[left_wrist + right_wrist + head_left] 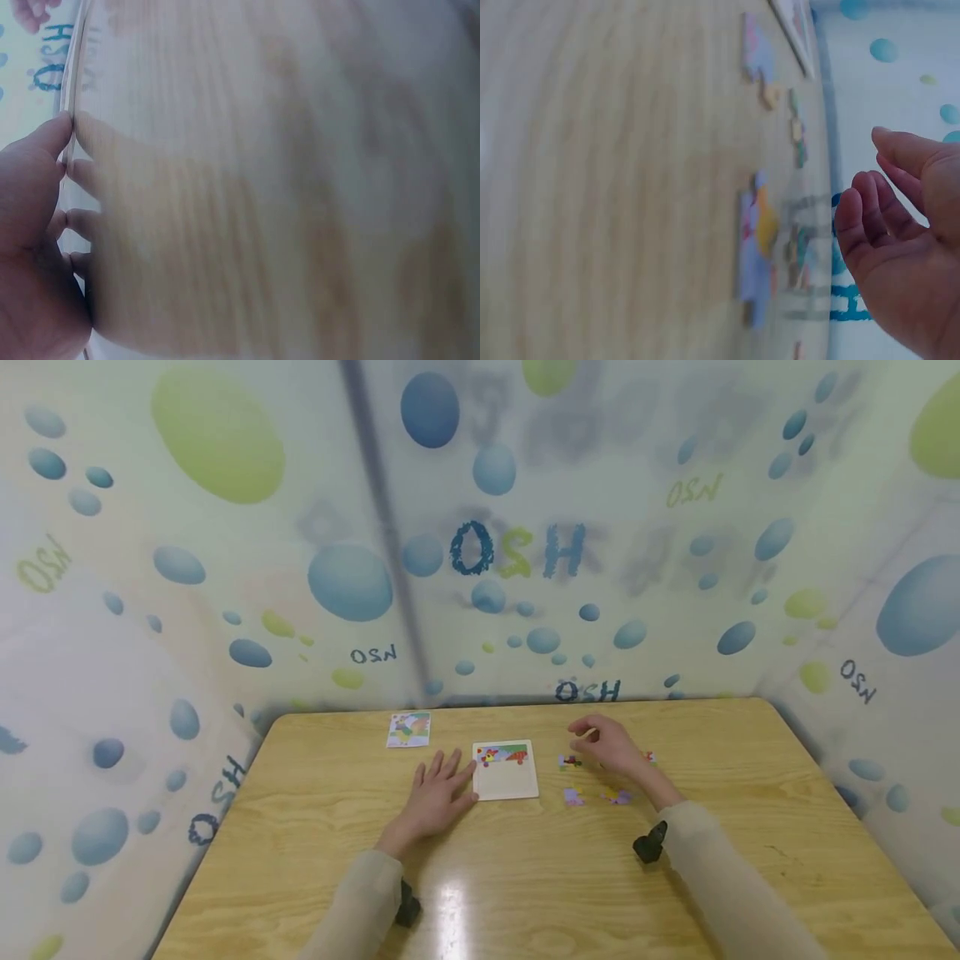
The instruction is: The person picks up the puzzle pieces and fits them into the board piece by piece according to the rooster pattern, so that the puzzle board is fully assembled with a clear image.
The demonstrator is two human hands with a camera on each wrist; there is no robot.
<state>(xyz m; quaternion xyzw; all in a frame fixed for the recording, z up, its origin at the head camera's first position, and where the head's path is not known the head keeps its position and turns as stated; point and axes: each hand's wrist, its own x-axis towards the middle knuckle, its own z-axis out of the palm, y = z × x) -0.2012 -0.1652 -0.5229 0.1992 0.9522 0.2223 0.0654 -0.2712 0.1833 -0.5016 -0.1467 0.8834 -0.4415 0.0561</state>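
Note:
In the head view a square puzzle board (507, 783) lies mid-table, a strip of colourful picture across its top and a pale bare area below. My left hand (435, 797) rests spread on the wood, with thumb and fingertips at the board's left edge. To the right, my right hand (611, 747) hovers above the loose puzzle pieces, its fingers loosely bent and holding nothing. In the right wrist view a purple and yellow piece (756, 255) lies below that hand, near a lilac piece (757, 52). A dark-and-green piece (570, 762) sits beside the board; the hand partly hides others.
A picture card (408, 729) lies at the back left of the wooden table (525, 877). Close behind the table's far edge stands a patterned fabric wall (495, 635), with similar walls on both sides. Each wrist carries a small black device (650, 843).

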